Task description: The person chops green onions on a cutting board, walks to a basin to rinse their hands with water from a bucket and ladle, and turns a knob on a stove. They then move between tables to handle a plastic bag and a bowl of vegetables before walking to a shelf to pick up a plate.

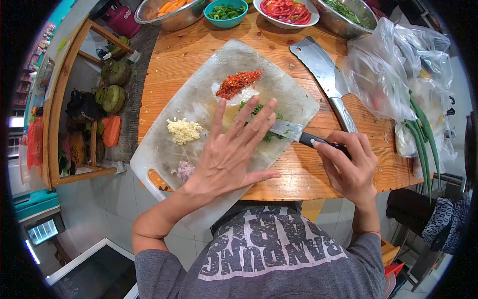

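Observation:
My right hand (348,167) is closed around the black handle of a knife (289,130). The blade lies low over chopped green herbs (271,135) on the white cutting board (169,117). My left hand (231,144) is spread, fingers stretched out, its fingertips over the herbs and the blade's front end, which they partly hide. Beyond those fingers sits a pile of chopped red chili (239,83). Minced garlic (184,131) lies left of the hand, and a small pinkish minced heap (186,171) is close by the left wrist.
A cleaver (318,65) lies right of the board on the wooden table (279,182). Plastic bags (383,70) with green onions (422,129) fill the right side. Along the back stand a metal bowl of carrots (144,17), a teal bowl (226,22), and a white bowl of red chilies (301,24).

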Available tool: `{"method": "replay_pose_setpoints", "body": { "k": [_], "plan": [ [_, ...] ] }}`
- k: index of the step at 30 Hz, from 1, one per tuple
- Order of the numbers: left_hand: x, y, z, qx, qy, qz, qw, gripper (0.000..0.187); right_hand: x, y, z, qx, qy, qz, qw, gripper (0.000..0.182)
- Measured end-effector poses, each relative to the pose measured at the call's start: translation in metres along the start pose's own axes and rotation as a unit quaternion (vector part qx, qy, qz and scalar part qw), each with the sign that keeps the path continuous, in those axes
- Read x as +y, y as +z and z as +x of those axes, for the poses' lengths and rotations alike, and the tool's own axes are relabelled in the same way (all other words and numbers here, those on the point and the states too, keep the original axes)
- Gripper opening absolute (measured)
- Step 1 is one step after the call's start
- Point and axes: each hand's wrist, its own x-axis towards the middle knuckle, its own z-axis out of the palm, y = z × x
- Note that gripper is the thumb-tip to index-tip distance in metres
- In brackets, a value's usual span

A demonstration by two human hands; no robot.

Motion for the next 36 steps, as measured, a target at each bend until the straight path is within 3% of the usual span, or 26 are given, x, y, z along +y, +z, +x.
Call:
{"method": "replay_pose_setpoints", "body": {
  "k": [9, 12, 15, 20, 23, 27, 33, 36],
  "plan": [
    [-0.005, 0.007, -0.004, -0.021, -0.018, 0.001, 1.000, 0.099, 0.009, -0.025, -0.015, -0.006, 0.058, 0.004, 0.998, 0.032],
    [-0.005, 0.006, -0.004, -0.017, -0.046, -0.036, 0.998, 0.090, 0.016, -0.031, -0.021, -0.020, 0.100, 0.039, 0.994, 0.031],
    [-0.005, 0.009, -0.003, 0.066, -0.064, -0.082, 0.992, 0.071, 0.021, -0.026, -0.029, 0.012, 0.215, 0.151, 0.965, 0.029],
    [-0.014, 0.012, 0.004, 0.156, -0.040, -0.152, 0.975, 0.039, 0.027, -0.003, -0.033, -0.039, 0.374, 0.316, 0.871, 0.024],
    [-0.017, 0.009, 0.008, 0.198, -0.028, -0.159, 0.967, 0.029, 0.030, 0.008, -0.035, -0.048, 0.396, 0.371, 0.838, 0.025],
    [-0.008, 0.005, 0.014, 0.204, -0.058, -0.178, 0.961, 0.023, 0.030, 0.013, -0.034, -0.051, 0.389, 0.379, 0.838, 0.025],
    [-0.001, 0.011, 0.020, 0.234, 0.017, -0.062, 0.970, 0.029, 0.022, 0.020, -0.023, -0.053, 0.356, 0.385, 0.850, 0.023],
    [0.001, 0.017, 0.023, 0.243, 0.007, -0.037, 0.969, 0.033, 0.017, 0.020, -0.015, -0.062, 0.345, 0.379, 0.856, 0.023]
  ]
}}
